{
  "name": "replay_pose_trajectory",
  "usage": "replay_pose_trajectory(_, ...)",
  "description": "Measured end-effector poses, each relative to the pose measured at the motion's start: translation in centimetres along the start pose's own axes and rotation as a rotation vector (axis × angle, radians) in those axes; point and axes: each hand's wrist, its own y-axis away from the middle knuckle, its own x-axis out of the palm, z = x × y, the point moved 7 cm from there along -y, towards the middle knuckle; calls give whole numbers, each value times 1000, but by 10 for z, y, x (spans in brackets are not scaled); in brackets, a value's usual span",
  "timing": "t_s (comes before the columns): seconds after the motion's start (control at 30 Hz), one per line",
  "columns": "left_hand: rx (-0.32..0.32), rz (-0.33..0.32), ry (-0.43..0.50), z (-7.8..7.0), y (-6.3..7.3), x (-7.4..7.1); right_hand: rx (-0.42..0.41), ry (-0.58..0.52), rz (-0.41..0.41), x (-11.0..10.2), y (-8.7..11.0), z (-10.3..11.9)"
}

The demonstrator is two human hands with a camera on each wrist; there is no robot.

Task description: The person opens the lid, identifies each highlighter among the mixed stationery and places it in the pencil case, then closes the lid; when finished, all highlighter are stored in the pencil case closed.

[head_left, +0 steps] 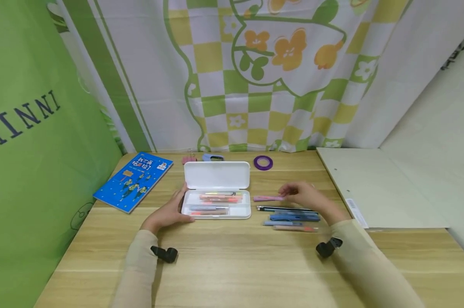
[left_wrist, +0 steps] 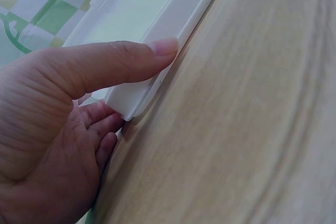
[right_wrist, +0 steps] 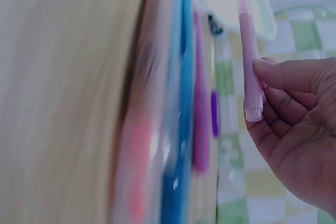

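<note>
A white pencil case (head_left: 239, 212) lies open on the table, its lid raised at the back and several pens and markers (head_left: 220, 198) in its two compartments. My left hand (head_left: 171, 212) grips the case's left end, thumb (left_wrist: 144, 59) along the front edge and fingers around the corner. To the right, my right hand (head_left: 303, 195) pinches a pink pen (right_wrist: 252, 66) between thumb and fingers. A purplish-pink pen (right_wrist: 201, 108) lies below it. Nearer me lie a dark pencil (head_left: 282, 208), blue pens (head_left: 293, 217) and a pale marker with a coral part (head_left: 295, 229).
A blue book (head_left: 133, 182) lies at the back left. Behind the case are a pink object (head_left: 189, 159) and a pale blue object (head_left: 212, 158); a purple tape roll (head_left: 263, 162) lies to their right. A white board (head_left: 382, 188) covers the right back, before a patterned curtain (head_left: 255, 107).
</note>
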Motion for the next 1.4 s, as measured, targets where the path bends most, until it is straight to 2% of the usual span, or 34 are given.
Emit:
replay_pose_trajectory(0.17, 7, 5, 15, -3, 2, -1, -76, -50, 12, 25, -21, 36)
replay_pose_trajectory(0.37, 0, 10, 18, -5, 3, 0, -154, -123, 74, 71, -45, 78)
replay_pose_trajectory(0.53, 11, 4, 11, -5, 3, -1, -167, -148, 96, 105, -63, 102)
replay_pose_trajectory(0.73, 14, -1, 8, -6, 3, -1, -118, -139, 68, 131, -77, 110)
replay_pose_trajectory(0.87, 15, -1, -8, -5, 3, -1, -142, -117, 74, 141, -81, 112)
replay_pose_trajectory(1.07, 30, -3, 3, -2, 1, -2, -194, -85, 62, 146, -79, 117)
replay_pose_trajectory(1.3, 30, 8, 12, -2, 1, -1, -184, 2, 34, 151, -78, 121)
replay_pose_trajectory(1.4, 30, 7, 18, -2, 1, 0, -211, 30, 15, 151, -77, 124)
